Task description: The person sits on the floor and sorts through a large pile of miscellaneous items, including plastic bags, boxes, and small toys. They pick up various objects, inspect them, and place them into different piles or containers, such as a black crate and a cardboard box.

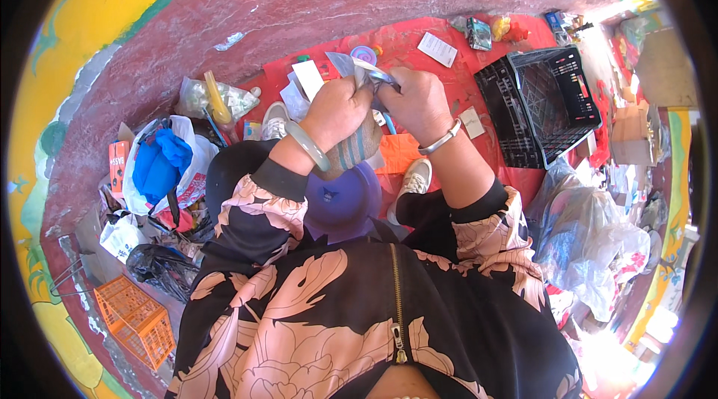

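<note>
My left hand, with a pale bangle at the wrist, pinches the gathered upper part of a grey-brown cloth item with blue stripes. Close beside it, my right hand, wearing a silver bangle, grips a shiny silvery strip or band that runs between the two hands. What this strip is cannot be told. The striped cloth hangs below my hands, over a round purple basin with a small dark cartoon figure. An orange sheet lies just right of the cloth.
A black plastic crate stands at right on red sheeting, beside heaped clear plastic bags. At left are a white bag with blue cloth, a bag of small items and an orange basket. A wall rises beyond.
</note>
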`<state>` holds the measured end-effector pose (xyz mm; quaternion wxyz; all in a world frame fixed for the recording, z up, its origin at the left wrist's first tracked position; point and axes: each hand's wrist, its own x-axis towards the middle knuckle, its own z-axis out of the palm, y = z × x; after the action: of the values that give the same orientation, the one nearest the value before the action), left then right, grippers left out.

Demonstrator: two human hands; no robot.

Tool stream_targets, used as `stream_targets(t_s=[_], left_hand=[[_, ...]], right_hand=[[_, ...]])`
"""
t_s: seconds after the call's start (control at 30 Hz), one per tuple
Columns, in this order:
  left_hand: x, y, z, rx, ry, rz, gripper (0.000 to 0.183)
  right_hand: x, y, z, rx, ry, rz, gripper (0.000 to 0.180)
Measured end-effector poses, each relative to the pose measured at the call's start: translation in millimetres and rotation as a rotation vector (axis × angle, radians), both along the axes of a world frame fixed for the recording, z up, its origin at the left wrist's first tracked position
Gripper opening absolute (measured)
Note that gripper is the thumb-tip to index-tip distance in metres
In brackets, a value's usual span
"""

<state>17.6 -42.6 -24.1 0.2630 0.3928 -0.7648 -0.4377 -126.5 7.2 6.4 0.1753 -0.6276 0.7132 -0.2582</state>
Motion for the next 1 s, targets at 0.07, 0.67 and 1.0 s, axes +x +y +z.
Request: stream_targets(t_s=[0.07,0.67,1.0], left_hand=[[3.7,-1.0,4.8,0.105,-0.034,-0.020,0.026],[6.7,5.6,-3.1,0.003,0.008,0.116,0.033],[7.1,16.6,12.3,-0.294,-0.291,0.080,0.027]], right_hand=[[-5.3,-2.2,-2.0,-0.018,-0.096,0.009,0.019],[9.0,1.7,-1.9,-0.259,0.108,0.059,0.013],[5.7,-4.2,-23.6,-0.224,-0.182,0.076,0.015]])
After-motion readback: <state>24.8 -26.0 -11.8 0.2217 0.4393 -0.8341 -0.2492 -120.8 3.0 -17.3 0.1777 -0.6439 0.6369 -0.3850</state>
